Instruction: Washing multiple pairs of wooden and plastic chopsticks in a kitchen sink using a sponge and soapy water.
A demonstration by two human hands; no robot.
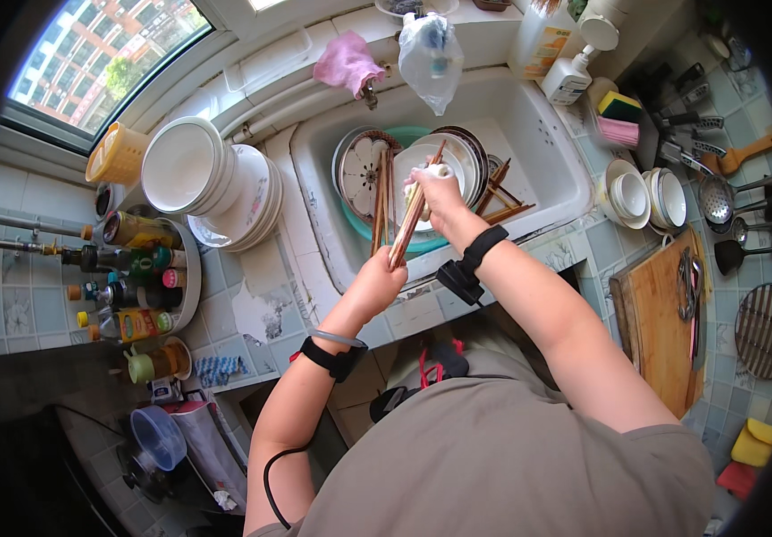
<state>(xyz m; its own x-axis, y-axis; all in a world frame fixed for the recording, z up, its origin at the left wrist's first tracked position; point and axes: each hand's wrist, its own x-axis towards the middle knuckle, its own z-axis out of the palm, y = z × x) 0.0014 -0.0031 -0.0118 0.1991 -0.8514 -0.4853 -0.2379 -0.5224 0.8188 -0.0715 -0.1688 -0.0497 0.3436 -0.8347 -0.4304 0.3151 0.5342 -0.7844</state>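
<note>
Pale blue-tiled counter (417, 313) edged the near side of a white rectangular sink (547, 170), with the wearer's brown-grey shirt (493, 456) in the foreground. Both forearms, each with a black strap at the wrist, reached over the counter edge. The left hand (375, 285) was nearer, its fingers closed around the lower ends of a chopstick bundle (415, 210), which slanted up and to the right above the near part of the sink. Beyond it, the right hand (440, 195) had its fingers curled around a white cloth (441, 170) pressed to the bundle's upper part. The step in hand was judged to be rubbing the sticks. Good practice called for a firm hold at the lower end, light and even pressure along the shafts, and a slight roll of the bundle so that inner sticks came outward; a squeeze too tight might have shielded those at the centre. Strokes were best kept over the sink, where drips and any slipped stick would fall.

Other chopsticks (381, 201) stood upright just left of the bundle; whether the left fingers also held these could not be told. Behind and below lay a turquoise basin (431, 243), a dark-patterned plate (362, 168) and white plates (465, 159). Farther off were the faucet (369, 95), draped with a pink cloth (348, 63), and the window (113, 54).
</note>
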